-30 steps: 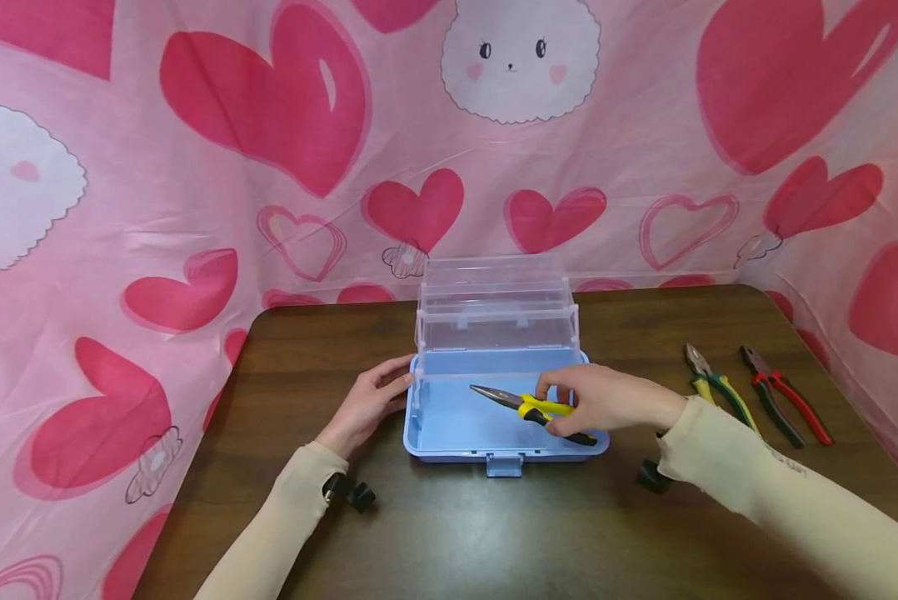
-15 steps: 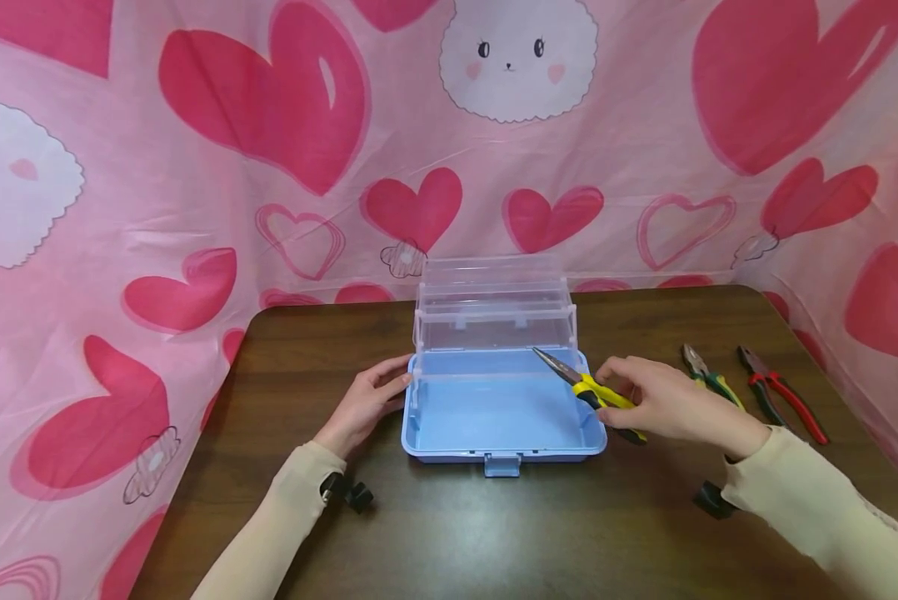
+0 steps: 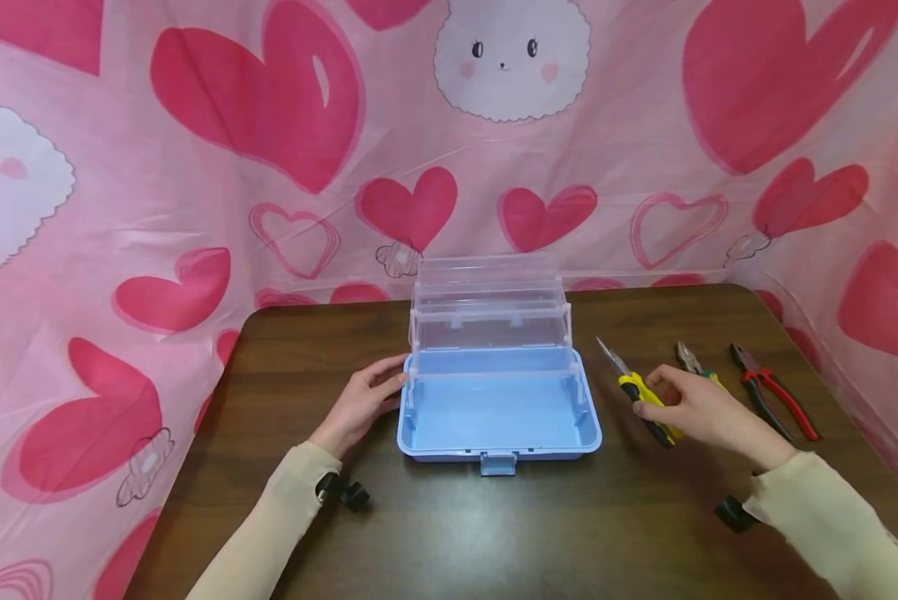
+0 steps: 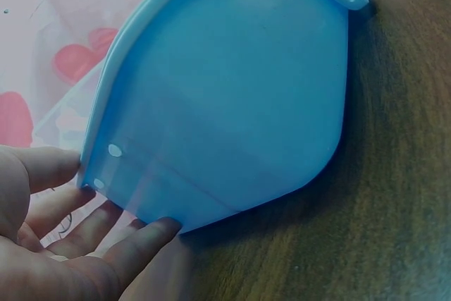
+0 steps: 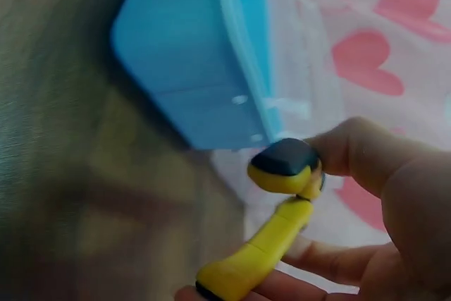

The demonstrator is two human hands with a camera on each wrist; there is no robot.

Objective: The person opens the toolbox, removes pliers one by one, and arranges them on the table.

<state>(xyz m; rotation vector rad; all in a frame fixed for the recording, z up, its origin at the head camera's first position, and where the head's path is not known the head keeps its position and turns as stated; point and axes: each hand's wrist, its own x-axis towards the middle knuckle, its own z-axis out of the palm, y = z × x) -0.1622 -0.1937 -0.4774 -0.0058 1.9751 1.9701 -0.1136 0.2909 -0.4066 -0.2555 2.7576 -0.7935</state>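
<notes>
A light-blue plastic toolbox (image 3: 449, 455) stands on the table, its clear lid and trays (image 3: 490, 312) raised at the back. Nothing lies in its blue base. My left hand (image 3: 355, 408) rests against the box's left end; in the left wrist view the fingertips (image 4: 165, 227) touch the outer wall and the thumb meets the rim. To the right of the box, my right hand (image 3: 696, 408) holds long-nose pliers (image 3: 636, 387) by their yellow-and-black handles (image 5: 261, 244). Their jaws point away from me toward the back. Part of the handles is hidden behind the fingers.
Pliers with green-and-yellow handles (image 3: 689, 358) lie just beyond the right hand, partly covered by it. Farther right lie pliers with red-and-black handles (image 3: 788, 402). A pink heart-printed cloth (image 3: 306, 242) hangs behind the dark wooden table (image 3: 509, 533).
My right hand has carried the long-nose pliers from above the toolbox base out to the right, turning their tips toward the back. The left hand has stayed at the box.
</notes>
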